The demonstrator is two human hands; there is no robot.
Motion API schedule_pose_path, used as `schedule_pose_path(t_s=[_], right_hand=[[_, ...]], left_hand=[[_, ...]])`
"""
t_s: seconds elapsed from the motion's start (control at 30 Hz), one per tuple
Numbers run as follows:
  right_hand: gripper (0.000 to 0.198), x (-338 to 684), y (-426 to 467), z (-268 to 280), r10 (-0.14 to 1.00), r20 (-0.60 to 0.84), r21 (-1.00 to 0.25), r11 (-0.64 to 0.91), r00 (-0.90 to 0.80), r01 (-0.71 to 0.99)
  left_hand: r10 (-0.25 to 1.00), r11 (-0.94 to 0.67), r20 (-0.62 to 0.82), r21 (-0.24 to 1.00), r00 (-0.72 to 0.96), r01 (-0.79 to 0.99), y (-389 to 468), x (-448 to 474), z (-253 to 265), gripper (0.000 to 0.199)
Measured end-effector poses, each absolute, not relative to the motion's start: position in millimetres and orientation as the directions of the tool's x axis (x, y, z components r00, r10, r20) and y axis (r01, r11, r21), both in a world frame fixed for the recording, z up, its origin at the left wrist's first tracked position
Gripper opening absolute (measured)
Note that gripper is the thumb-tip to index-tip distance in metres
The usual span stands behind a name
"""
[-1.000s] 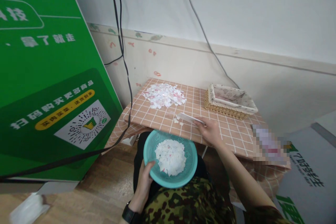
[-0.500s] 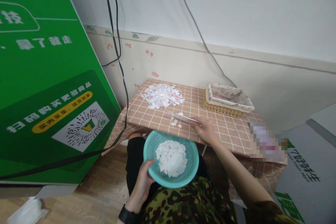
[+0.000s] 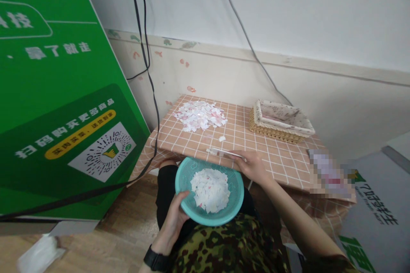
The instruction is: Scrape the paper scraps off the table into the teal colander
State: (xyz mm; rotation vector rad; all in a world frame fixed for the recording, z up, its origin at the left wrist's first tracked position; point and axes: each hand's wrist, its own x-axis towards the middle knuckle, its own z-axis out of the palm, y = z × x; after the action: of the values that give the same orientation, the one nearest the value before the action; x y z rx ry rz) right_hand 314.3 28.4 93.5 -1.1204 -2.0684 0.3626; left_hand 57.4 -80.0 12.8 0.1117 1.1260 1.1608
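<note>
Scraps of torn white paper [image 3: 210, 190], with a few pink flecks, lie heaped in the middle of the turquoise plastic colander [image 3: 236, 194] over your lap, just below the front edge of the tabletop [image 3: 282, 166]. Your left hand [image 3: 174, 218] has its grip pinched on the colander's left rim, thumb over the inside, the other fingers mostly hidden; a black wristband [image 3: 156, 259] circles that wrist. Your right hand [image 3: 253, 165] pinches a flat whitish strip [image 3: 226, 153] between thumb and fingers (its material is hard to tell from this height), and you hold it low along the tabletop's front edge, pointing leftward above the colander. One small loose scrap [image 3: 222, 138] lies on the checked brown cloth [image 3: 237, 126] just beyond the strip. Farther back, near the wall, you have a wide pile of white and pinkish paper pieces [image 3: 200, 116]. Right of that pile, well apart from it, sits a wicker basket [image 3: 273, 131] with a patterned fabric lining.
</note>
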Motion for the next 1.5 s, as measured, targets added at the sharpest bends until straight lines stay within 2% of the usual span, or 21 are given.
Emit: schedule_pose_path(t_s=[0.13,0.27,0.4,0.47,0.6,0.8,0.97,1.07,1.17,1.3,1.5], right_hand=[[0.026,303.5,2.9,100.1,0.773,0.493,-0.538,0.631,-0.399,0.559],[0.023,304.0,-8.4,101.1,0.788,0.455,-0.602,0.615,-0.415,0.509],[0.021,326.7,21.2,97.1,0.857,0.507,-0.617,0.438,-0.096,0.654],[0.025,339.5,44.3,94.3,0.84,0.542,-0.58,0.373,0.002,0.724],[0.025,349.8,72.2,88.4,0.833,0.542,-0.489,0.419,-0.11,0.765],[0.024,336.0,45.2,86.2,0.823,0.497,-0.497,0.531,-0.276,0.687],[0.032,319.3,10.2,91.6,0.73,0.523,-0.478,0.679,-0.44,0.557],[0.032,310.4,-2.6,96.4,0.696,0.548,-0.483,0.716,-0.463,0.505],[0.029,307.1,-9.5,99.6,0.729,0.513,-0.538,0.685,-0.453,0.491],[0.02,311.9,-6.4,99.5,0.803,0.459,-0.615,0.596,-0.381,0.516],[0.023,320.1,47.1,91.3,0.856,0.512,-0.623,0.422,-0.065,0.659]], left_hand=[[0.761,0.472,-0.648,0.595,-0.04,-0.651,-78.6,54.5,16.9,0.035],[0.752,0.497,-0.659,0.591,-0.025,-0.636,-76.5,53.1,23.7,0.037],[0.725,0.514,-0.688,0.572,-0.033,-0.639,-76.0,53.5,24.4,0.031],[0.728,0.512,-0.686,0.568,-0.026,-0.644,-76.6,53.5,21.5,0.03],[0.748,0.495,-0.664,0.581,-0.024,-0.646,-77.8,53.3,16.0,0.036],[0.771,0.476,-0.632,0.65,-0.073,-0.593,-78.4,54.9,23.7,0.045],[0.802,0.465,-0.597,0.646,-0.022,-0.606,-81.0,53.0,29.5,0.05],[0.819,0.447,-0.573,0.655,-0.015,-0.609,-82.4,52.1,26.5,0.051],[0.823,0.438,-0.568,0.656,-0.019,-0.614,-82.5,51.5,21.9,0.05],[0.814,0.441,-0.581,0.635,-0.017,-0.635,-81.7,48.5,17.1,0.048],[0.766,0.457,-0.643,0.576,-0.03,-0.678,-80.8,40.8,8.7,0.043]])
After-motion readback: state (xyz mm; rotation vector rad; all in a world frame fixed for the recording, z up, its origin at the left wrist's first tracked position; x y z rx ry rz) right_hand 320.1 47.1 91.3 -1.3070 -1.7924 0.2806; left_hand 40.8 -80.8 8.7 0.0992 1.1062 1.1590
